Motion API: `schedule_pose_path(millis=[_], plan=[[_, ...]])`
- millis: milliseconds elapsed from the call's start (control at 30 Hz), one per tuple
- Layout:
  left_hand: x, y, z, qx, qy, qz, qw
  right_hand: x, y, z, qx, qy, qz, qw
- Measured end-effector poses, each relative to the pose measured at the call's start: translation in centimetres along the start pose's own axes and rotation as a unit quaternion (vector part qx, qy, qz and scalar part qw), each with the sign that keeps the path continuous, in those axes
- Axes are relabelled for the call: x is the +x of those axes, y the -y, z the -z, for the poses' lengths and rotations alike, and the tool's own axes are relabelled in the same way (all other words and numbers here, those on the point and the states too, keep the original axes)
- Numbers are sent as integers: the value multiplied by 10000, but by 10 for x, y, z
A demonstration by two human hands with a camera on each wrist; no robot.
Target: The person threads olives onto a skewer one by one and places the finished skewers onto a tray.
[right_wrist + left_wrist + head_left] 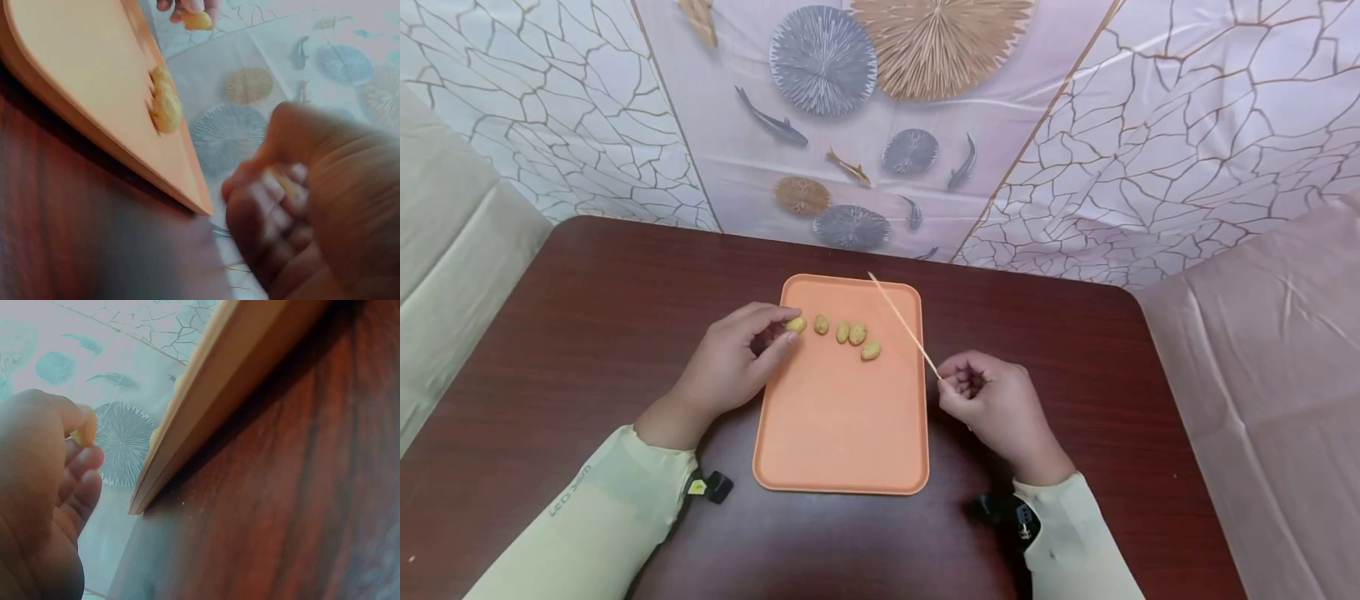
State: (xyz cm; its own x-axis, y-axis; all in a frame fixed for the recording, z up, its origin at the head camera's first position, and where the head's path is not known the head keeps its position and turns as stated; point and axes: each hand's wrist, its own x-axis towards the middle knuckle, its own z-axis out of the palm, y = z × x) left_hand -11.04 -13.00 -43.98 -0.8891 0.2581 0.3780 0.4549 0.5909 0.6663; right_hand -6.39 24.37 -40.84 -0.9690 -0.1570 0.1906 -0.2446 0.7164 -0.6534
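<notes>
Pinching a yellow oval piece (pixel 797 326) between thumb and fingertips, the left hand (pixel 724 365) reaches over the tray's (pixel 842 433) left edge — the right hand (pixel 997 406), beside the right edge, pinches a thin, pale, straight stick (pixel 901 318) slanting toward the far edge.

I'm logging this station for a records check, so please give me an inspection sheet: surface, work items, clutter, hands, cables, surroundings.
Surface: dark reddish-brown table with an orange tray on it.
Work items: four yellowish oval pieces on the tray; a fifth piece and a thin pale stick in hand.
Clutter: nothing seen.
Hands: left hand pinches the fifth piece; right hand holds the stick.
Cables: nothing seen.
Surroundings: patterned sheet behind, plain drapes at both sides.
</notes>
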Motion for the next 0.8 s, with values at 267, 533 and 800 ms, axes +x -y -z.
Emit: schedule_pose_path(millis=[267, 533, 800], plan=[[0, 1, -1, -748, -249, 215, 9967, -4, 4, -20, 1253, 378, 389, 9906], [1, 0, 0, -1673, -351, 1046, 9797, -8, 3, -42, 1711, -363, 177, 9844], [5, 3, 3, -3169, -707, 1415, 9352, -15, 7, -60, 1814, -335, 780, 9797]])
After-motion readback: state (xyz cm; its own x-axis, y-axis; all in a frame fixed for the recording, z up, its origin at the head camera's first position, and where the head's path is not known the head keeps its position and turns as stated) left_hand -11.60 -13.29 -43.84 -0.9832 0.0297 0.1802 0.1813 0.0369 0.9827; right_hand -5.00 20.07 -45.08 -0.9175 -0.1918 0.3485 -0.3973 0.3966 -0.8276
